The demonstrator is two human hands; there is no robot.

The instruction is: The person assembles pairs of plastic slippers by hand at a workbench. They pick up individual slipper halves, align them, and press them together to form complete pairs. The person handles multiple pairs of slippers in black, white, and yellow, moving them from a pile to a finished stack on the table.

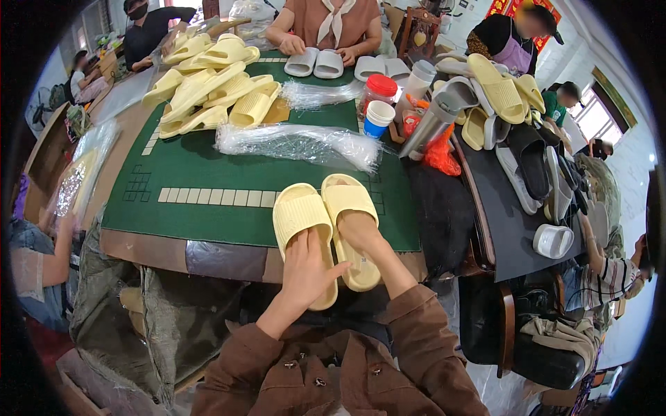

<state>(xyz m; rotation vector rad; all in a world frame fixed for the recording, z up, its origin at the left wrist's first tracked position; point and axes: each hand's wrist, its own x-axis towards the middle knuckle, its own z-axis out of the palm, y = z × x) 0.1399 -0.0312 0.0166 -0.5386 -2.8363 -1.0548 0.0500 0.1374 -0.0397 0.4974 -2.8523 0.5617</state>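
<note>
Two pale yellow slide slippers lie side by side at the near table edge, toes pointing away from me. The left slipper has my left hand in its foot opening, fingers partly tucked under the ribbed strap. Its thumb stretches across toward the other slipper. My right hand reaches under the strap of the right slipper, and part of it shows at the toe opening. The strap hides most of those fingers. Both slippers' heels extend past the table edge.
A green mat covers the table. On it are a pile of yellow slippers and a bundle of clear plastic bags. A paper cup and a steel flask stand right. Mixed slippers crowd a side table. Several people work around.
</note>
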